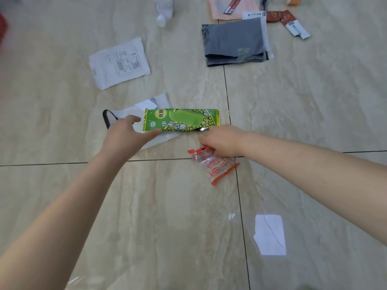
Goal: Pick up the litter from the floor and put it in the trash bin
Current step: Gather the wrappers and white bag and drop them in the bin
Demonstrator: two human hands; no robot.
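A green ice-pop wrapper (182,120) lies flat on the tiled floor, partly on top of a clear plastic bag with a black strap (121,116). My left hand (127,135) is spread open at the wrapper's left end, its fingertips touching the wrapper's lower edge. My right hand (222,141) is curled shut on the upper end of a clear wrapper with red print (213,164), just below the green wrapper's right end. No trash bin can be made out.
Further off lie a white printed pouch (119,62), a grey mailing bag (234,42), a plastic bottle (164,9), a brown snack wrapper (287,19) and pink paper (230,7). A white scrap (270,234) lies near right. Something red and blurred (2,28) shows at the far left edge.
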